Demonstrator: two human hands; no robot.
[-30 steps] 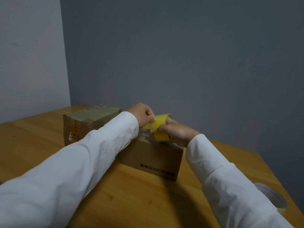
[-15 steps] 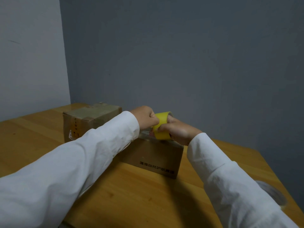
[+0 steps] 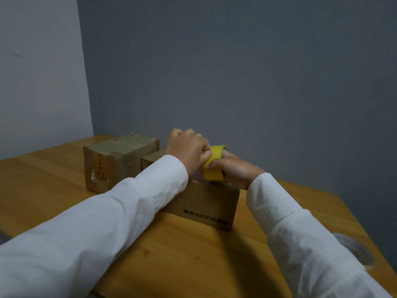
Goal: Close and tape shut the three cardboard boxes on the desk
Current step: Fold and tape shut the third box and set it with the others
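Two hands in white sleeves meet above a closed cardboard box on a wooden desk. The right hand grips a yellow tape roll resting on the box top. The left hand, fingers curled, seems to pinch the roll's edge. Left of that hand stands a taped box; a third box peeks behind its wrist.

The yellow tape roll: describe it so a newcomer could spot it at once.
Start at the wooden desk and the cardboard box with black printing on its side. Above that box's top, both hands meet on the yellow tape roll. It is the only bright yellow thing; the other roll, near the desk's right edge, is pale.
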